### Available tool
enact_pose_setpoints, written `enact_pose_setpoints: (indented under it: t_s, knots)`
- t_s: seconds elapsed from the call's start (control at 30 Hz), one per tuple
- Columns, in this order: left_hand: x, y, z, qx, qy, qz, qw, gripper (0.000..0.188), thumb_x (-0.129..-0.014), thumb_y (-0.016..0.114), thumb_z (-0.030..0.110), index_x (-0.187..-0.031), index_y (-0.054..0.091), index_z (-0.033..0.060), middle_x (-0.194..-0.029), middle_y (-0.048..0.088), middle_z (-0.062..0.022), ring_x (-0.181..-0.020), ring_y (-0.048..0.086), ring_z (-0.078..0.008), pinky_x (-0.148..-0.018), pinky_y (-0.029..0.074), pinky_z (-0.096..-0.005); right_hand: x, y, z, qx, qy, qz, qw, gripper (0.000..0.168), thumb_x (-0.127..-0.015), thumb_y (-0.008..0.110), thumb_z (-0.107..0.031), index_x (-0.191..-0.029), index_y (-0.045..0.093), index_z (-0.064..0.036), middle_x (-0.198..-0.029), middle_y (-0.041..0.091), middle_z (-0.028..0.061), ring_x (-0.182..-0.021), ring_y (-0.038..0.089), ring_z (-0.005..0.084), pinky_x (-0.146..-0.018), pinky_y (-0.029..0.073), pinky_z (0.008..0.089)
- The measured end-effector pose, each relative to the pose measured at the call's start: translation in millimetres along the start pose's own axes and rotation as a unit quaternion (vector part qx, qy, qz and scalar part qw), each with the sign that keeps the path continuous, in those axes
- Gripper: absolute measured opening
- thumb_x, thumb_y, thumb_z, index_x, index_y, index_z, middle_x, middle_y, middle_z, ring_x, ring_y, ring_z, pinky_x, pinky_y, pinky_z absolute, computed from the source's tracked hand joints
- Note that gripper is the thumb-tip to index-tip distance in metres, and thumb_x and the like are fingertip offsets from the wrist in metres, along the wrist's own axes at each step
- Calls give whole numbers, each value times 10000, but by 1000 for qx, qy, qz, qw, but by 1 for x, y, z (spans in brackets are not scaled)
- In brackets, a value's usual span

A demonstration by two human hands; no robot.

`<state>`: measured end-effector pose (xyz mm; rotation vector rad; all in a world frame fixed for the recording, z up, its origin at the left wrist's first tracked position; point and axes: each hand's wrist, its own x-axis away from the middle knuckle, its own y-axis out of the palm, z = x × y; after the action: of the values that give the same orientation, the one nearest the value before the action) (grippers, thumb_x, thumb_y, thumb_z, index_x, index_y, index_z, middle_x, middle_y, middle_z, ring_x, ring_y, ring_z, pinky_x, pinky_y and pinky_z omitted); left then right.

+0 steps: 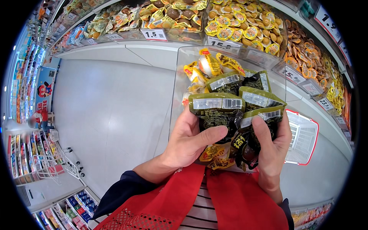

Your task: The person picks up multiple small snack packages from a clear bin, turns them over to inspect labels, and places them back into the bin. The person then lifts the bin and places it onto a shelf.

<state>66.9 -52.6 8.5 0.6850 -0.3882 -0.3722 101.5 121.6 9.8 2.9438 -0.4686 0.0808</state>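
Observation:
My left hand (188, 141) grips a dark green snack packet (217, 113), its thumb lying across the front. My right hand (271, 143) holds another dark green packet (266, 122), thumb pressed near the barcode strip. Both packets are side by side, in front of my red vest (184, 195). More green packets (224, 82) lie just beyond them. Yellow-and-white packets, seemingly wrapped eggs (209, 64), fill the far left of a clear plastic bin (174, 86). Other yellow packets (214, 152) show below my hands. What supports the bin is hidden.
Shelf bins of packaged snacks (243, 24) curve across the far side, with price tags (154, 35) along their edge. A white shopping basket with a red rim (312, 143) stands at right. White wire racks on casters (54, 165) and a person (43, 116) are at left.

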Motion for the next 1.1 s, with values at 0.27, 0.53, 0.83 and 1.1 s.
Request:
enact_pose_setpoints:
  t_s: [0.27, 0.53, 0.83, 1.1]
  knots:
    - [0, 1, -2, -5, 9, -9, 1000, 586, -886, 627, -52, -1405, 364, 16, -1357, 505, -101, -1251, 496, -201, -1060, 397, -361, -2, 1, 0, -26, 6, -2, 1000, 329, -918, 627, -51, -1224, 534, 24, -1049, 641, 40, -904, 578, 76, -818, 470, 230]
    - [-1, 2, -7, -76, 38, -34, 996, 582, -894, 629, -38, -1402, 348, 6, -1351, 501, -103, -1245, 489, -189, -1058, 387, -349, -2, 3, 0, -38, 8, 11, 999, 295, -968, 583, -112, -1232, 543, 14, -1065, 637, 33, -910, 565, 73, -828, 460, 229]
    - [-49, 28, 38, -379, 245, -274, 849, 742, -785, 773, 45, -1382, 338, -23, -1320, 502, -135, -1194, 520, -218, -1005, 436, -369, -20, -21, -14, 15, -137, 22, 990, 396, -1041, 432, -279, -1277, 538, 21, -1143, 639, 73, -981, 606, 127, -870, 487, 268]
    - [-68, 52, 4, -504, 270, -290, 767, 615, -750, 769, 54, -1266, 439, 1, -1217, 530, -117, -1119, 532, -239, -943, 443, -366, -13, -33, -27, -72, -108, 56, 990, 527, -966, 523, -369, -1301, 517, 38, -1177, 631, 125, -996, 628, 172, -884, 501, 298]
